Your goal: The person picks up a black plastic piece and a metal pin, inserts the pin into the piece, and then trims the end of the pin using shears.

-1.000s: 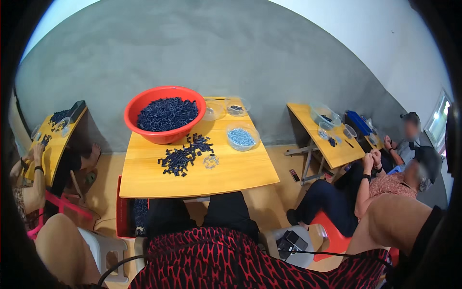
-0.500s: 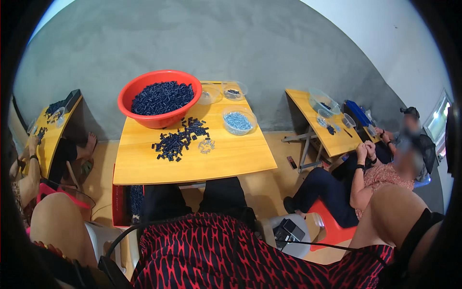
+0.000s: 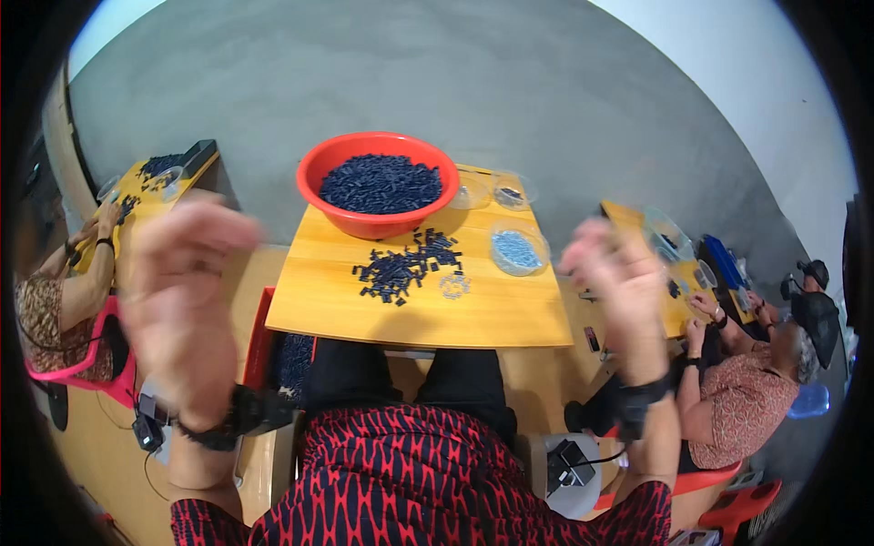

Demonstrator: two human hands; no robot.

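Observation:
Both my hands are raised off the table, one on either side of it, and blurred by motion. My left hand (image 3: 187,291) is left of the yellow table (image 3: 309,305), its fingers bent inward; no thing can be made out in it. My right hand (image 3: 624,278) is just past the table's right edge, fingers also bent and smeared. Nearest to it on the table is a clear round tub (image 3: 517,250) of small light-blue pieces. A loose pile of short black plastic pieces (image 3: 396,276) lies mid-table, beside small clear pieces (image 3: 454,287). Neither hand touches them.
A large red basin (image 3: 378,220) heaped with black pieces stands at the back, beside a clear tub (image 3: 515,191). Under the table's left side is a red box (image 3: 259,341). People work at tables on the left (image 3: 82,282) and right (image 3: 746,409). A grey stool (image 3: 583,496) holds black devices.
Both my hands have come up into view beside the table. The view has shifted, so the table and basin appear farther right. The things on the table look the same.

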